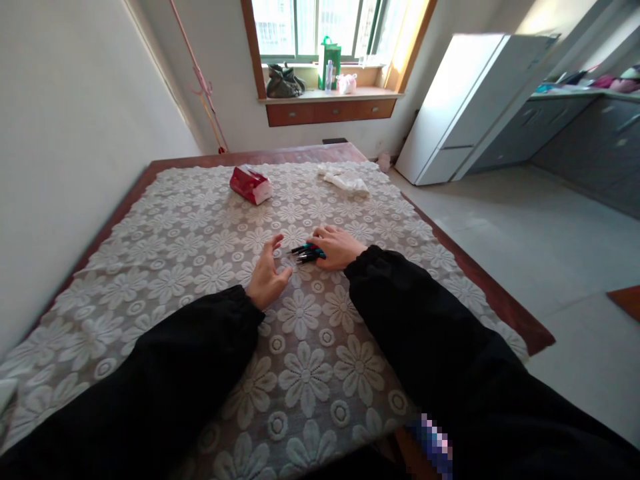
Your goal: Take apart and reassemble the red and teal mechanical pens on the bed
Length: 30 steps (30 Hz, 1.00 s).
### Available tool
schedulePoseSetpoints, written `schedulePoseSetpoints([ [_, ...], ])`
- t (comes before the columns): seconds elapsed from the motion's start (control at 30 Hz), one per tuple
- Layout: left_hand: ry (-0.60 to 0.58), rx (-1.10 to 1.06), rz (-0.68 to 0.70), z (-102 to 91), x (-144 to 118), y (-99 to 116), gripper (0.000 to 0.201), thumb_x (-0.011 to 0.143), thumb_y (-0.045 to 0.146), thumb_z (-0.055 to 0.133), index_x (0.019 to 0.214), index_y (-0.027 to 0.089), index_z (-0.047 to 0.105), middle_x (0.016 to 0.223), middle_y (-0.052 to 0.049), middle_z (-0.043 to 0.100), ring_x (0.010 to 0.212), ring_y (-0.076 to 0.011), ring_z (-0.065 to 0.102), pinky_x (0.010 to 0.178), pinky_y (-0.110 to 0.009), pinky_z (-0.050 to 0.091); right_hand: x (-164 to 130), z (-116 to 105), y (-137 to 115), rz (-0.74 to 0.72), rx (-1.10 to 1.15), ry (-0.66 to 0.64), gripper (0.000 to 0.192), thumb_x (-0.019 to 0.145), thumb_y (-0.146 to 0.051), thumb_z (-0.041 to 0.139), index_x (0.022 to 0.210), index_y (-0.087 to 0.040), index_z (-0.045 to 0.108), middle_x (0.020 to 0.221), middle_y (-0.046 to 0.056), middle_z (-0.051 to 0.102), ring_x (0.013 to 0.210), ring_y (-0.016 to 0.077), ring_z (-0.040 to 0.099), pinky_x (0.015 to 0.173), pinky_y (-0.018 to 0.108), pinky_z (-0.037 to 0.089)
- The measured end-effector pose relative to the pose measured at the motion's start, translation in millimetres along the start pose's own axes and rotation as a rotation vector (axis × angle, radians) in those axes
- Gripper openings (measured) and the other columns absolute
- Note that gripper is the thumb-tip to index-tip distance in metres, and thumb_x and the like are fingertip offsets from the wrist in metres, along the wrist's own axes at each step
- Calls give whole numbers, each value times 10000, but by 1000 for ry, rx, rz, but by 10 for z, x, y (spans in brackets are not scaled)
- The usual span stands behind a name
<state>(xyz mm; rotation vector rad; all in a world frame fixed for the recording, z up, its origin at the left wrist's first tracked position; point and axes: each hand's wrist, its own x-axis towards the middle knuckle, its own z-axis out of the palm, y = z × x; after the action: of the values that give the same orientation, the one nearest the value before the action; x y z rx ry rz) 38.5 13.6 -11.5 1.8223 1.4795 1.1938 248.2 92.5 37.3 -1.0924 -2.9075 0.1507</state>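
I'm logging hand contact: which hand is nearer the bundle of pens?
Right. The right hand lies on the pens, fingers over them. The left hand sits open just to their left, apart from them.

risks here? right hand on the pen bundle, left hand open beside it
1. The pens lie loose under the right hand, only partly covered; they could roll or scatter.
2. The lace tablecloth has open holes; pen tips may snag.
3. The left hand is open with no grip, so it steadies nothing.
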Motion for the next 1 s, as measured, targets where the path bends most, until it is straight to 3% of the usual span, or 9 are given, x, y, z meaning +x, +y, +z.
schedulePoseSetpoints([
  [0.17, 30, -100, -35, 8, 10, -10, 753, 711, 49, 558, 1422, 227, 386, 1486, -117, 464, 1361, -289, 483, 1162, -532, 343, 35, 32, -195, 72, -63, -17, 361, 801, -245, 594, 1142, -127, 583, 1149, 172, 623, 1067, 310, 573, 864, 391, 442],
  [0.33, 47, -199, -70, 2, 38, -1, 709, 758, 120, 649, 1411, 216, 389, 1468, -137, 488, 1349, -293, 494, 1160, -527, 340, 55, 56, -125, 92, 37, 4, 223, 791, -191, 563, 1012, -162, 578, 962, 112, 678, 879, 254, 632, 721, 321, 418],
  [0.5, -48, -340, -12, -10, 1, 81, 812, 805, 424, 770, 1473, 241, 347, 1538, -161, 418, 1429, -323, 403, 1166, -531, 341, 91, 199, -302, 105, 592, 346, 230, 867, -258, 528, 1092, -216, 505, 809, -11, 605, 697, 171, 567, 653, 284, 419],
  [0.57, -81, -389, 97, -21, -43, 133, 942, 759, 493, 809, 1518, 257, 304, 1599, -153, 332, 1463, -334, 353, 1178, -518, 346, 106, 329, -497, 73, 878, 547, 255, 920, -317, 500, 1156, -223, 483, 895, 18, 607, 762, 183, 584, 700, 317, 480],
  [0.6, -82, -389, 144, -29, -63, 160, 971, 739, 506, 823, 1526, 264, 307, 1608, -145, 322, 1465, -337, 351, 1185, -518, 343, 110, 396, -592, 13, 973, 556, 289, 916, -316, 520, 1191, -232, 487, 967, 39, 619, 825, 198, 606, 744, 344, 509],
  [0.67, -78, -345, 202, -49, -91, 207, 835, 748, 487, 824, 1456, 265, 441, 1552, -131, 424, 1425, -335, 415, 1183, -523, 353, 116, 504, -734, -130, 1000, 458, 411, 814, -254, 662, 1207, -248, 540, 1137, 88, 618, 1031, 269, 610, 895, 426, 519],
  [0.8, -8, -270, 210, -82, -83, 244, 234, 877, 435, 706, 989, 229, 716, 1315, -98, 645, 1310, -304, 544, 1152, -528, 392, 124, 523, -763, -138, 1006, 374, 496, 756, -196, 707, 1233, -273, 591, 1232, 91, 603, 1212, 308, 555, 1076, 494, 439],
  [0.9, 86, -352, 130, -113, -46, 234, 283, 915, 468, 647, 811, 207, 683, 1116, -97, 726, 1162, -282, 648, 1007, -472, 519, 98, 448, -677, -164, 1004, 321, 695, 715, -232, 739, 1366, -243, 496, 1361, 97, 541, 1330, 305, 479, 1144, 505, 375],
  [1.0, 270, -454, 19, -166, 12, 210, 313, 911, 517, 632, 861, 207, 637, 805, -46, 723, 878, -234, 723, 731, -357, 580, 63, 439, -595, -208, 1010, 345, 867, 706, -162, 676, 1495, -246, 329, 1559, 114, 365, 1484, 282, 292, 1220, 496, 245],
])
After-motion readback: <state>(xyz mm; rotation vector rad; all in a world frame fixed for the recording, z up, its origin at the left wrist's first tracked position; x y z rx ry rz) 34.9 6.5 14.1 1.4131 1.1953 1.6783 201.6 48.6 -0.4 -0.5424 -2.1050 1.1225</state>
